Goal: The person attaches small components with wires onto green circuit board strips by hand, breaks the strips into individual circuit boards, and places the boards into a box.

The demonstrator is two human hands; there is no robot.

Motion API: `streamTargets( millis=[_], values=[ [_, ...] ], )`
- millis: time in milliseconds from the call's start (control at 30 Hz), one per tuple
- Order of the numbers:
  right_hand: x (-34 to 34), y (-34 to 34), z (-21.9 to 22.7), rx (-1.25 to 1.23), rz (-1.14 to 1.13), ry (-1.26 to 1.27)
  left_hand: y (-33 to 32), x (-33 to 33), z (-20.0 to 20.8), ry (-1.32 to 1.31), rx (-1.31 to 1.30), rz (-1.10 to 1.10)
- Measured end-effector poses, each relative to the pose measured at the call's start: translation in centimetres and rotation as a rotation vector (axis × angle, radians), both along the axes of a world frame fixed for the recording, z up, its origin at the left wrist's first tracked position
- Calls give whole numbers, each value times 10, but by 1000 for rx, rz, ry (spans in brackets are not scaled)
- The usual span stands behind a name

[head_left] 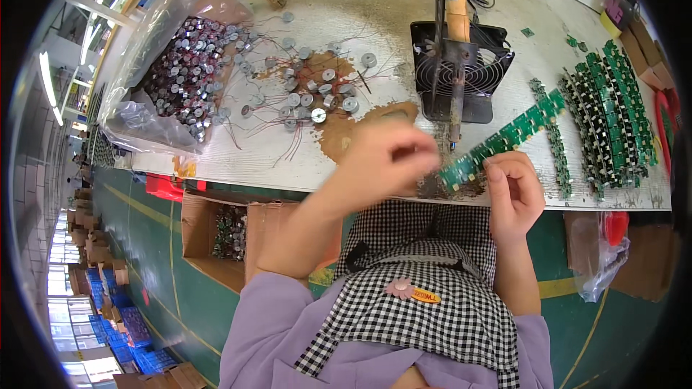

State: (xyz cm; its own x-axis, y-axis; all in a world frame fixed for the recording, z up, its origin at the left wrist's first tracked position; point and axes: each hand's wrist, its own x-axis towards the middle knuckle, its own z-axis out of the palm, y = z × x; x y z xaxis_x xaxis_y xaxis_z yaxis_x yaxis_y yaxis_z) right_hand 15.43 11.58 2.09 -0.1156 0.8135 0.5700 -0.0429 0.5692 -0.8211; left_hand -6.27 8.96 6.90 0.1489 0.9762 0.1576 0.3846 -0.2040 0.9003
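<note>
My right hand (517, 193) pinches the lower edge of a long green circuit board strip (504, 138) between thumb and fingers. The strip slants up to the right over the table's front edge. By its lower left end, my left hand (393, 157) is smeared by motion, with its fingers bent; whether it holds anything cannot be made out. A soldering iron (456, 90) with a pale orange handle hangs tip down just above the strip. Small round metal motors (318, 115) with thin red and dark wires lie scattered beyond my left hand.
Behind the iron stands a black fan (490, 65). A plastic-lined box (155, 130) full of motors is at the left. Rows of circuit board strips (613, 119) lie at the right. An open cardboard box (216, 263) sits below the table (274, 169).
</note>
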Motion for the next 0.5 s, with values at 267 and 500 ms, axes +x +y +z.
streamTargets(
  millis=[267,500],
  values=[
    [-9,8,-10,-244,0,-91,80,-66,-22,1042,528,398],
    [-7,12,-1,-348,65,-238,90,-79,-35,878,535,615]
  ],
)
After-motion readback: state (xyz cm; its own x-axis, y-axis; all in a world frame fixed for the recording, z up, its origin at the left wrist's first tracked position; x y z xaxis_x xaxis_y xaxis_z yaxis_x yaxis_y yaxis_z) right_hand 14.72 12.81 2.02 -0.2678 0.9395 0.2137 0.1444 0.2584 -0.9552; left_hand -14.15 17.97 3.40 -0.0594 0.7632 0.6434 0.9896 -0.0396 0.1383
